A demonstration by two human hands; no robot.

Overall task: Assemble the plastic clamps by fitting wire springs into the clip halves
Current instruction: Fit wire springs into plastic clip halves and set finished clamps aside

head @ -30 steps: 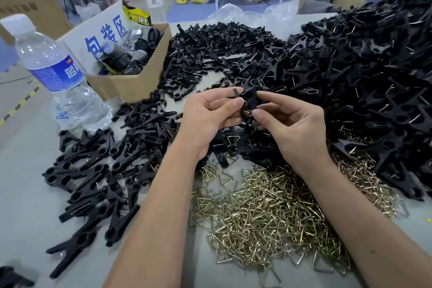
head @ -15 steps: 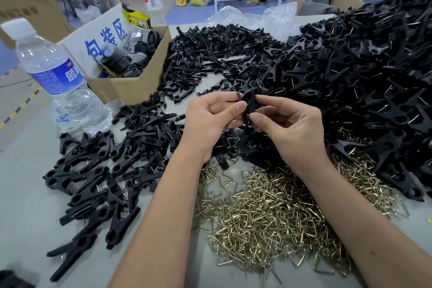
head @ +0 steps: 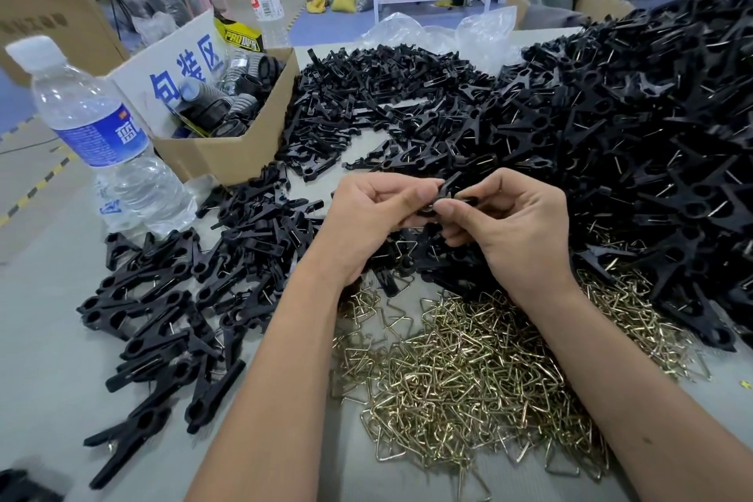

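Observation:
Both hands meet above the middle of the table around black plastic clip halves [head: 450,192]. My left hand [head: 379,216] pinches them from the left with thumb and curled fingers. My right hand [head: 517,224] pinches them from the right. A pile of brass-coloured wire springs [head: 468,375] lies on the table under my wrists. Loose black clip halves [head: 387,106] cover the far middle. A tall heap of black clamps [head: 652,134] fills the right side. More clamps [head: 163,318] lie spread at the left. Whether a spring sits between the held halves is hidden by my fingers.
A water bottle [head: 97,139] stands at the left near the table edge. A cardboard box [head: 228,147] with black parts sits behind it. A second bottle [head: 265,0] stands farther back. Crumpled clear plastic bags [head: 440,33] lie at the far edge. Grey table surface [head: 40,338] shows at the lower left.
The hands have sunk slightly toward me and stayed together. The held clip halves have turned from upright to slanting up-right between the fingertips.

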